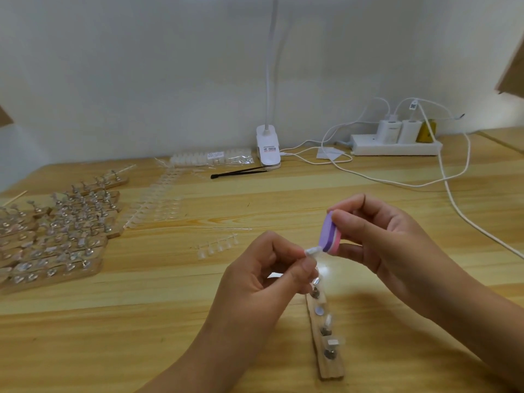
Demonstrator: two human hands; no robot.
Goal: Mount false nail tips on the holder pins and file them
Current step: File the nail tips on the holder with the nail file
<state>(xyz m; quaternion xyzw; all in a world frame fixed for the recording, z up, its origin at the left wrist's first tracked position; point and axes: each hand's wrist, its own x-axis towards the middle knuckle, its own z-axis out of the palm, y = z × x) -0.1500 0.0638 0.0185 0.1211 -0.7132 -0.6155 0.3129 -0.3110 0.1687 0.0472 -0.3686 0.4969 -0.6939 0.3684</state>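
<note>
— While the left hand [263, 268] pinches a clear nail tip [312, 250] between thumb and curled fingers, what is the right hand [382, 239] doing?

— It grips a purple-and-pink file [329, 234] between thumb and fingers, with the file's lower end touching the tip. Both hands are raised above the bench [141, 321], over the far end of a wooden holder [330, 364].

— How many pins on that holder?

— I count three metal pins [314, 293], plus one bare round disc (the far end is hidden behind the left hand). The two nearest pins seem to carry clear tips, but they're hard to make out.

— And off to the left?

— A heap of holders [56, 236], too many and too blurred to count, cut off at the edge. Beside them are rows of loose tips [158, 202], and nearer the hands a short strip of about five [218, 245]. One pair of black tweezers [238, 172] lies by the lamp clip [268, 150]. A power strip [397, 147] holds two white chargers.
</note>
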